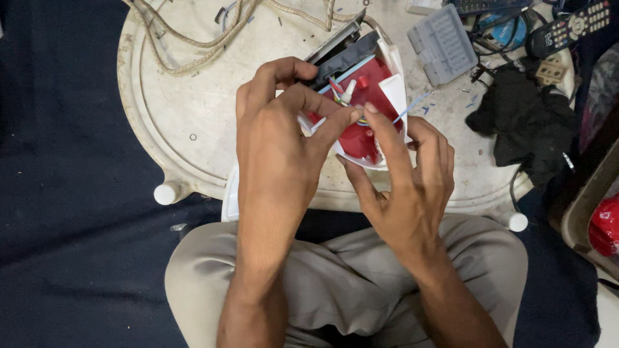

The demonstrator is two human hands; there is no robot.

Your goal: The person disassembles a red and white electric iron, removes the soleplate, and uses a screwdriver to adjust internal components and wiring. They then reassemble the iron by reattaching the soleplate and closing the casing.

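An opened red and white plastic appliance casing with thin wires inside leans on a round cream plastic table. My left hand grips its left side, thumb and forefinger pinching the thin white and coloured wires at the centre. My right hand supports the lower white rim from below, its forefinger stretched up to the same wires. A dark grey panel forms the upper part of the device.
A frayed beige cord loops across the table's far side. A grey ribbed plastic block, a black cloth, a remote control and a small socket piece lie at the right. Dark blue floor covering surrounds the table.
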